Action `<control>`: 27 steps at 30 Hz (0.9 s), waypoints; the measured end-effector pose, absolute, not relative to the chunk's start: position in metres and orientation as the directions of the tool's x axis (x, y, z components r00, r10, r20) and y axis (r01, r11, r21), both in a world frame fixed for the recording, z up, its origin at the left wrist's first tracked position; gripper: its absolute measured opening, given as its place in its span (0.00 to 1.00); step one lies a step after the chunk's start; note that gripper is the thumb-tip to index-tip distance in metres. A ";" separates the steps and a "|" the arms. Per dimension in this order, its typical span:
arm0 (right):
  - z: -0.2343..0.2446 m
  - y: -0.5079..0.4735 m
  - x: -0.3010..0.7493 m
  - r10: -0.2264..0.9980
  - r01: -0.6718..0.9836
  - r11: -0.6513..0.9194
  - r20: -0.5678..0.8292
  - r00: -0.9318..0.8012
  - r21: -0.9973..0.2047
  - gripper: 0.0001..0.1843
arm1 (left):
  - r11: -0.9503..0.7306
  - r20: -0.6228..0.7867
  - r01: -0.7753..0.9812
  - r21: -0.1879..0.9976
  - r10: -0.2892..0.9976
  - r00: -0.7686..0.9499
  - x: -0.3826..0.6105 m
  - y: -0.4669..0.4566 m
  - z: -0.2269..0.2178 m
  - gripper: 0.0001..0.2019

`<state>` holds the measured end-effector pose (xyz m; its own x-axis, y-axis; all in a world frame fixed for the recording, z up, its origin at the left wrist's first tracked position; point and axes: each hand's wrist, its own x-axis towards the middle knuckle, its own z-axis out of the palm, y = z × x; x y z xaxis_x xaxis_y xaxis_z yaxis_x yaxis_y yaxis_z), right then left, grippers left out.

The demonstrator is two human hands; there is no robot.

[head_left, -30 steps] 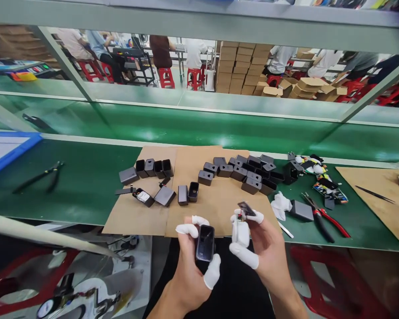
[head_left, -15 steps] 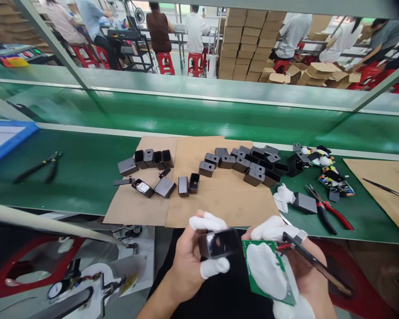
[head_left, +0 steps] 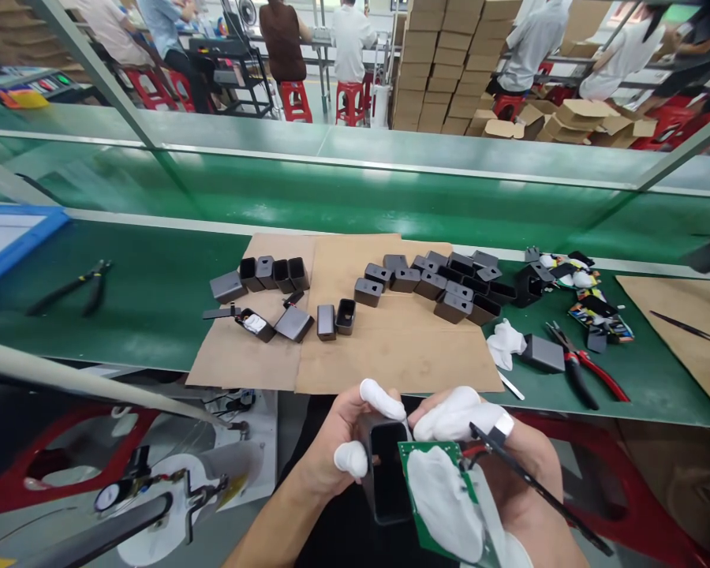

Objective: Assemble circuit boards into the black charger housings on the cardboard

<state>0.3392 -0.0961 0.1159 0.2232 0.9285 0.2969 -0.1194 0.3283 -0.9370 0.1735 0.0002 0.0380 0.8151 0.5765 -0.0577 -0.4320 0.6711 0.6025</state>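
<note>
Left hand [head_left: 337, 450] is clamped on a black housing [head_left: 389, 473], now turned open-mouth upward below the bench's near edge. Right hand [head_left: 497, 473], gripping a green circuit board [head_left: 429, 505], has closed in beside it; board corner meets housing mouth, insertion apparently under way.

Green counter [head_left: 154, 315]. Two cardboard sheets [head_left: 384, 347] lie side by side at centre, a third [head_left: 686, 347] at right. Black pliers [head_left: 71, 285] at left. Near the centre sheets' right edge: white cloth [head_left: 505, 341], grey housing [head_left: 543, 354], red-handled pliers [head_left: 585, 374]. Tweezers [head_left: 685, 326] on the right sheet.
</note>
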 end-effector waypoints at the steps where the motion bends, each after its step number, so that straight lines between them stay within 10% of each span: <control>1: 0.115 -0.097 0.340 0.925 -0.110 0.336 0.306 0.225 -0.935 0.18 | 0.674 -0.069 -0.429 0.601 0.578 0.813 0.173 0.000 0.039 0.29; 7: 0.109 -0.103 0.348 0.886 -0.036 0.397 0.372 0.277 -0.917 0.27 | 0.486 0.024 -0.411 0.771 0.623 0.782 0.172 0.007 0.057 0.32; 15: 0.110 -0.104 0.329 0.791 -0.026 0.432 0.364 0.492 -0.902 0.31 | -0.504 0.528 -0.159 0.849 0.825 0.204 0.184 -0.013 0.073 0.26; 27: 0.119 -0.097 0.310 0.802 0.098 0.396 0.396 0.448 -0.913 0.30 | -0.622 0.626 -0.101 0.776 0.780 0.007 0.193 -0.021 0.051 0.11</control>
